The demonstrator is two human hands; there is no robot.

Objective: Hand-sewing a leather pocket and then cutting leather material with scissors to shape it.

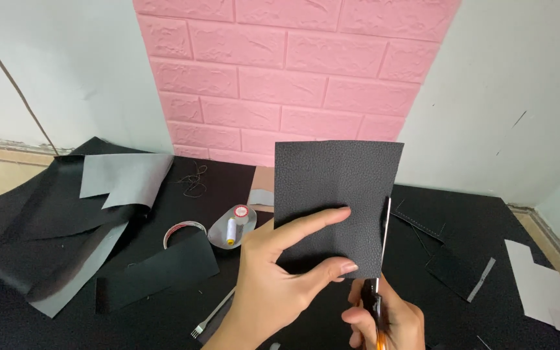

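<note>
A black leather sheet (332, 188) is held upright above the tabletop (163, 311) by the left hand (280, 272), whose fingers are closed on its lower left part, thumb and forefinger spread across the grained face. A pair of scissors (381, 259) is gripped by the right hand (384, 317), closed around orange handles just below the sheet's lower right corner; the blades run up along the sheet's right edge, and how far they are parted cannot be told.

For a clean cut, it is judged that the sheet should be kept taut and flat, the blades kept parallel to the right edge, and the left fingers kept well clear of the cutting line.

To the left of the sheet, a spool of thread (231, 231) on a small dish is seen, with a dark leather strip (157, 272) beyond it and a pronged punch (212, 317) lower down. Grey-backed offcuts (121, 178) lie further left. Behind the sheet stands a pink brick-patterned panel (280, 78).
</note>
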